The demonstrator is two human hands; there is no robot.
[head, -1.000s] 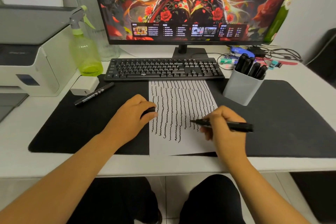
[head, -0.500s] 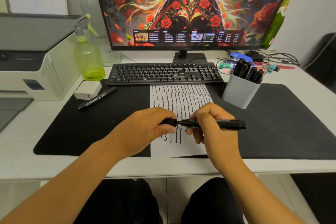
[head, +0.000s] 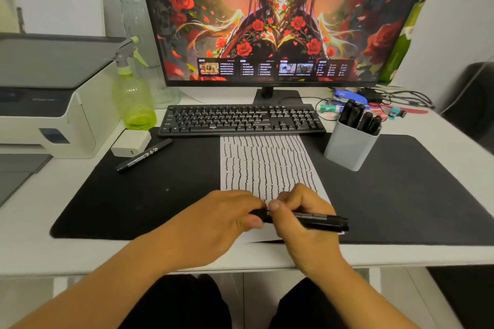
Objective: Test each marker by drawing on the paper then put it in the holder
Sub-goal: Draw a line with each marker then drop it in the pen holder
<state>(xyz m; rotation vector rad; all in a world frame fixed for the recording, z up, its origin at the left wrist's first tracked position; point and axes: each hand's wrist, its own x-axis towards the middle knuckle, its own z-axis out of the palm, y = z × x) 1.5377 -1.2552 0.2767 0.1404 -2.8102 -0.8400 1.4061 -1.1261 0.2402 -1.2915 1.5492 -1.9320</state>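
Observation:
A black marker [head: 318, 220] lies level between both hands over the near end of the paper [head: 267, 165], which is covered in wavy black lines. My right hand [head: 299, 216] grips the marker's barrel. My left hand [head: 222, 224] holds the cap [head: 258, 213], pushed onto the marker's left end. The grey holder [head: 350, 147] stands to the right of the paper with several black markers in it. Another black marker [head: 144, 155] lies on the mat at the left.
A black desk mat [head: 401, 189] covers the white desk. A keyboard [head: 240, 120] and monitor [head: 280, 19] stand behind the paper. At the left are a green spray bottle [head: 132, 96], a white charger [head: 131, 143] and a printer [head: 48, 104]. Cables and small items lie at the back right.
My right hand lifted the marker tip off the paper and turned it level. My left hand brought the cap over and pushed it onto the tip.

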